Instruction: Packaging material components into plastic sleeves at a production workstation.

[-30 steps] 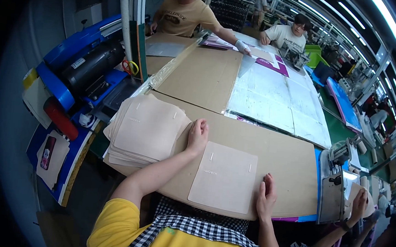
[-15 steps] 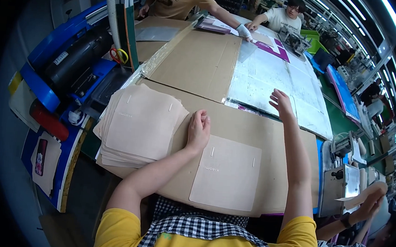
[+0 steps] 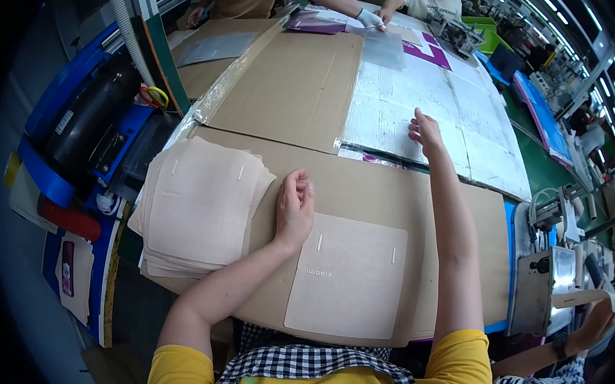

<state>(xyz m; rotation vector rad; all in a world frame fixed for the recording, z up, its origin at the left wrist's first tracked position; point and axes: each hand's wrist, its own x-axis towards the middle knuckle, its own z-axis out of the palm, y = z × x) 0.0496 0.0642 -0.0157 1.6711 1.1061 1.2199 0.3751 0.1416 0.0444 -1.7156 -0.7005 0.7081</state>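
My left hand (image 3: 295, 209) rests on its side on the cardboard, between a stack of beige sheets (image 3: 195, 213) and a single beige sheet (image 3: 347, 287). Its fingers are loosely bent, thumb a little apart, and nothing shows in them. The single sheet lies flat in front of me, with two pale slots near its far edge and small lettering at its left. Sheets in the stack look alike and sit unevenly, edges fanned. Beyond the single sheet, my right hand (image 3: 424, 134) hovers open and empty near the edge of the white board (image 3: 462, 124).
Brown cardboard (image 3: 286, 83) covers the table. Across it, a co-worker's gloved hand (image 3: 371, 19) touches a clear sheet (image 3: 383, 49). A blue-and-black machine (image 3: 92, 105) stands left. At right, another person's hand (image 3: 594, 326) holds a beige strip (image 3: 578, 298) by a metal machine (image 3: 540, 280).
The view has shifted slightly. My right hand has moved a little farther out over the white board. My left hand stays beside the stack. The co-worker's gloved hand has moved with the clear sheet.
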